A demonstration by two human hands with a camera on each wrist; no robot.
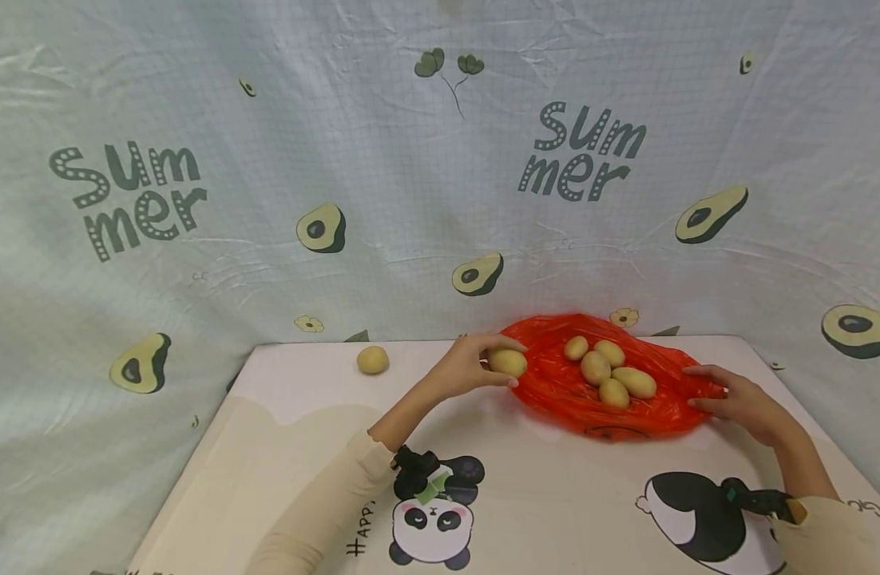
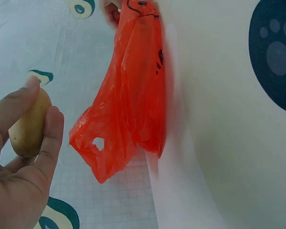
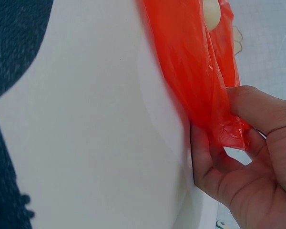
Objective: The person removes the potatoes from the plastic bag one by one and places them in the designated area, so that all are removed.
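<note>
My left hand [image 1: 469, 366] grips a potato [image 1: 508, 363] between thumb and fingers, at the left edge of a red plastic bag [image 1: 555, 399]. In the left wrist view the held potato [image 2: 31, 126] is off the table, apart from the bag's handle [image 2: 97, 157]. Several potatoes [image 1: 596, 368] lie together on the spread bag. At the bag's right end my right hand [image 1: 745, 403] pinches the red plastic; the right wrist view shows the crumpled bag [image 3: 200, 71] between thumb and fingers [image 3: 205, 162].
Another potato [image 1: 372, 360] lies alone near the table's back left edge. The pale table [image 1: 541, 495] bears a printed panda [image 1: 433, 523] and other drawings. A printed cloth [image 1: 382, 160] with avocados hangs behind the table and along its sides.
</note>
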